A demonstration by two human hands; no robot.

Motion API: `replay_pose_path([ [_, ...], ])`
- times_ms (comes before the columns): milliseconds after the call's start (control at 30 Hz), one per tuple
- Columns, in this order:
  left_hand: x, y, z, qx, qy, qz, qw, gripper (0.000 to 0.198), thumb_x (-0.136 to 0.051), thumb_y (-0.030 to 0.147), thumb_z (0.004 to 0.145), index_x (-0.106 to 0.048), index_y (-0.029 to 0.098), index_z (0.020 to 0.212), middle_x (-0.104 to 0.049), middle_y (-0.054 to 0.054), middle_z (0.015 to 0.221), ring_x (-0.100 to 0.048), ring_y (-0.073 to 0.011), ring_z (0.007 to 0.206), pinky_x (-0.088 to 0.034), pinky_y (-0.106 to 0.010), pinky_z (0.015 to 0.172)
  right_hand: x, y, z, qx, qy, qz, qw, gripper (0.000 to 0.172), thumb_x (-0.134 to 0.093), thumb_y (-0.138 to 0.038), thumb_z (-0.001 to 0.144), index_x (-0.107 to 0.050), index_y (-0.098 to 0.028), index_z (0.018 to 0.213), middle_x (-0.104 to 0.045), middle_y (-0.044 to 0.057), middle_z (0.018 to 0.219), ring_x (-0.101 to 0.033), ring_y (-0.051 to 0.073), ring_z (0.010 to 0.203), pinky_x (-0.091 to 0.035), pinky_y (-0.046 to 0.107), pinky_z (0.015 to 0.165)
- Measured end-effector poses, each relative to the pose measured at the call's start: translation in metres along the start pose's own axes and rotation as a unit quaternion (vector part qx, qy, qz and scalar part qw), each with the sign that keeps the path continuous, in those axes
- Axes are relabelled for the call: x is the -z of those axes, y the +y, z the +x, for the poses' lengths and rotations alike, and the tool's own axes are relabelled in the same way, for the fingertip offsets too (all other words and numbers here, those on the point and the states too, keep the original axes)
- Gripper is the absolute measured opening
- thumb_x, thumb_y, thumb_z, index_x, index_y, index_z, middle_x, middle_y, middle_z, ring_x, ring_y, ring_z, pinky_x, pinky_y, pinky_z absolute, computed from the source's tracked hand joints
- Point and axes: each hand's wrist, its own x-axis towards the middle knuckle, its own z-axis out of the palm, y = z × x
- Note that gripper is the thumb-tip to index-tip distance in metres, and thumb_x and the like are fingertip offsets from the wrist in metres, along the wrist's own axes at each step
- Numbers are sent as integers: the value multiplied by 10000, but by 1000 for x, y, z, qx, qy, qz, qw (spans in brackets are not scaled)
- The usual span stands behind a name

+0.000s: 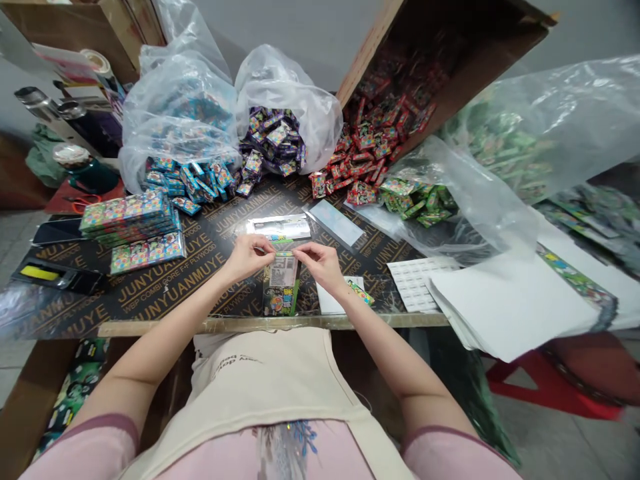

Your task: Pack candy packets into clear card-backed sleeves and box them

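Observation:
My left hand (251, 255) and my right hand (320, 262) face each other above the dark printed tabletop (165, 293). Each pinches one end of a narrow top strip of a green printed package (281, 287), which lies lengthwise between them. Its middle shows a clear or greyish panel, and colourful printing covers the lower end. Just beyond my fingers sits a shiny silver-white piece (280, 227). A pale translucent sleeve (336, 223) lies to its right. Close to my right wrist are a white card (333, 298) and a small green packet (361, 292).
Piles of blue packets (203, 181), purple packets (280, 140), red packets (363, 160) and green packets (423, 200) spill from bags and a carton. Stacked packs (130, 217) stand left; white sheets (495, 300) lie right. Red scissors (83, 203) rest back left.

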Motion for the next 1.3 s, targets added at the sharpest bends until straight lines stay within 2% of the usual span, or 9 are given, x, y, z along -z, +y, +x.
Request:
replay_pose_path([
  [100,1,-1,-5,-90,-11,40,995,134,-682,226,733,-678,144,628,-688,-60,742,-626,-143,669,-478,-250,636,21,3,-8,54,-66,-50,995,242,-580,-404,854,-721,-245,970,-707,47,1035,-644,206,954,-486,366,888],
  [167,3,-3,-6,-121,-20,78,989,97,-667,193,758,-686,148,674,-666,-48,739,-610,-141,679,-466,-258,652,43,15,-13,52,-25,-112,992,286,-559,-366,871,-668,-261,1114,-660,51,1132,-616,198,991,-474,367,899],
  [267,2,-5,-5,-137,-53,137,980,170,-587,129,806,-730,182,881,-598,-30,758,-561,-140,698,-438,-263,648,78,43,-25,-4,38,-292,956,181,-600,-260,834,-700,-218,979,-634,76,1000,-575,215,928,-451,380,857],
  [333,-1,-5,-5,-141,-66,151,976,252,-553,123,832,-729,219,984,-558,-25,783,-538,-141,721,-432,-265,659,93,64,-34,-62,-4,-399,915,78,-633,-209,797,-709,-196,806,-614,80,888,-546,233,908,-419,387,837],
  [467,-10,-5,-6,-129,-41,118,984,158,-599,207,839,-745,208,900,-531,-20,790,-525,-137,740,-438,-261,676,101,93,-51,-132,-61,-455,879,56,-657,-221,779,-691,-191,747,-593,67,827,-513,233,890,-371,358,790],
  [667,-14,-6,-8,-117,-24,88,989,142,-610,218,832,-745,192,869,-522,-20,782,-523,-140,741,-433,-267,677,93,103,-59,-84,-52,-416,904,96,-620,-181,772,-582,-189,684,-570,56,781,-497,222,850,-362,332,775],
  [1033,-17,-2,-9,-105,-18,83,991,133,-619,159,804,-737,182,859,-524,-21,789,-530,-143,747,-438,-271,694,101,85,-64,-108,-52,-334,935,71,-463,-196,833,-476,-216,765,-584,8,696,-531,164,634,-363,267,636],
  [1200,-21,2,-12,-103,13,85,991,68,-634,131,786,-694,162,787,-562,-18,762,-553,-142,727,-438,-267,679,81,37,-35,-38,77,-184,979,116,-580,-252,779,-508,-200,704,-560,-2,712,-506,142,665,-389,274,660],
  [1300,-22,3,-14,-94,59,75,991,107,-679,169,761,-613,153,677,-592,-17,718,-569,-149,701,-443,-278,672,54,-6,-8,-20,55,-51,997,183,-657,-289,751,-528,-208,853,-569,-29,712,-520,123,647,-400,265,645],
])
